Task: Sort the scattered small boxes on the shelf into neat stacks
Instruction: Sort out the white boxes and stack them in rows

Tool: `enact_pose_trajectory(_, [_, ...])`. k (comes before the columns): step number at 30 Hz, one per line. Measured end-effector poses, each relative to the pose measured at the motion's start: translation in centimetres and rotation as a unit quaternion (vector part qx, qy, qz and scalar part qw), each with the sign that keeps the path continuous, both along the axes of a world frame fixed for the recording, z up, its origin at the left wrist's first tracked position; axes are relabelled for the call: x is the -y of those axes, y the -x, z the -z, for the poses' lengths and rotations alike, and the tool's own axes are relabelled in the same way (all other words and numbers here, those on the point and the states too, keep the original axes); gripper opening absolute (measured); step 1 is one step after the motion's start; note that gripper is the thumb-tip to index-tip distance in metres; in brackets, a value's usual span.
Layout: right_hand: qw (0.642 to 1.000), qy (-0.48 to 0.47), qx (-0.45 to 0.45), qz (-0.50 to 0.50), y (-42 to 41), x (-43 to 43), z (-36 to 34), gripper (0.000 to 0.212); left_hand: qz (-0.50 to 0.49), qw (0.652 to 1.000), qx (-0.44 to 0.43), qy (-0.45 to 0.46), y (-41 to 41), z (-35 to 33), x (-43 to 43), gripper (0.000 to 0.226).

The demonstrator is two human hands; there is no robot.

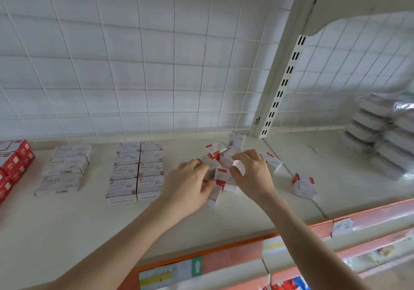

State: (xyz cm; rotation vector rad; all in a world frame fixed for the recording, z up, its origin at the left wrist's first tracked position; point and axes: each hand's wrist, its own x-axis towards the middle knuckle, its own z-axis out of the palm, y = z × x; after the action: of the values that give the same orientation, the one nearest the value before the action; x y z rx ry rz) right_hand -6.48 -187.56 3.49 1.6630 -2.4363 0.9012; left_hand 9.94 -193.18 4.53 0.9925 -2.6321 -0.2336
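1. At the middle of the shelf, a heap of small boxes is seen jumbled, its long axes pointed every way.
2. The left hand is set at the heap's 7 o'clock. Its fingers are curved over the boxes and its thumb is laid against a tilted box. Whether that grip is closed on anything cannot be told.
3. The right hand is set at 4 o'clock, and a white box is pinched in its narrow grip.
4. Strays are left apart, nearer the right hand: a loose box at 3 o'clock, an upright box at 1 o'clock, and a small pile farther off at 4 o'clock.
5. Neat paper-clip stacks are ranged at 9 o'clock, near the left wrist. They could be knocked by a leftward sweep, so the bare shelf at 6 o'clock is judged the safer place for stacking.
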Motion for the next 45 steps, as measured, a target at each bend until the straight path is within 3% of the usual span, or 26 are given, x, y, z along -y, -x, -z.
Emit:
enact_pose_trajectory(12, [0.999,-0.018,0.022,0.016,5.9,1.8,-0.8,0.032,-0.029,0.999,0.019,-0.011,8.3,-0.7,2.4,0.038])
enact_pose_trajectory(20, [0.994,-0.1,0.013,-0.035,7.5,6.2,-2.9,0.042,-0.059,0.996,0.062,-0.018,11.3,-0.1,3.3,0.043])
enact_pose_trajectory(29, [0.98,-0.179,0.069,-0.061,7.7,8.2,-3.4,0.04,-0.088,0.99,0.108,-0.039,13.0,0.8,3.9,0.047])
enact_pose_trajectory(36, [0.989,-0.112,0.093,-0.038,9.2,7.3,-2.8,0.037,-0.055,0.996,0.035,-0.058,12.6,0.5,3.7,0.039])
enact_pose_trajectory(45, [0.989,0.014,0.137,-0.045,8.6,4.8,-4.6,0.029,0.03,0.985,-0.129,-0.114,8.8,-1.6,2.3,0.043])
